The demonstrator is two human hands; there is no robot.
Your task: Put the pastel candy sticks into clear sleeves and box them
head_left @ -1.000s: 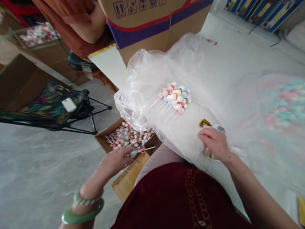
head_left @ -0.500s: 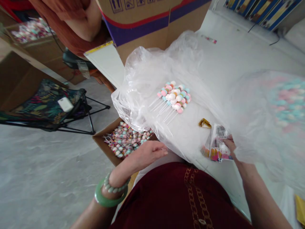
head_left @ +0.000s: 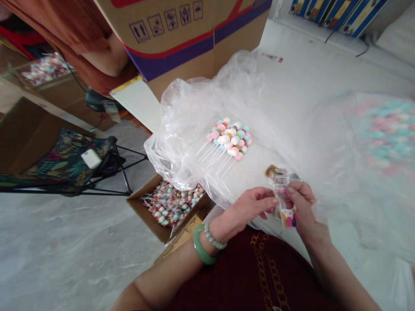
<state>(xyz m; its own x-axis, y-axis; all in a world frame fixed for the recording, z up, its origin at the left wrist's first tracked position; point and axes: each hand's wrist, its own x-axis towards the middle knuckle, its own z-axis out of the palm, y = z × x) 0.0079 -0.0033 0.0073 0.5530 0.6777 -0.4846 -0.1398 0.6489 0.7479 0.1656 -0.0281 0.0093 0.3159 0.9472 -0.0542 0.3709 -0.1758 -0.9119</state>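
My right hand (head_left: 302, 202) pinches clear plastic bags (head_left: 288, 217) with a colourful dotted print at the lower end, held above the table near my body. From the left, my left hand (head_left: 251, 206) reaches to the bags' edge, its fingers bent and a gap showing between thumb and forefinger. Just beyond the bags lie gold twist ties (head_left: 270, 170), partly covered by them. Farther off, marshmallow skewers (head_left: 228, 139) in pink, white and blue lie in a pile on a clear plastic sheet (head_left: 194, 108), their white sticks towards me.
A cardboard box of wrapped marshmallow skewers (head_left: 173, 203) stands low at the left. Behind the sheet rises a large carton (head_left: 181, 47). A big clear bag of pastel sweets (head_left: 389, 134) fills the right side. A folding chair (head_left: 65, 157) and another person's arm (head_left: 108, 56) are at left.
My left hand has moved right and up to the bags. My right hand has lifted some bags and drawn them left, towards the left hand. The view has shifted slightly.
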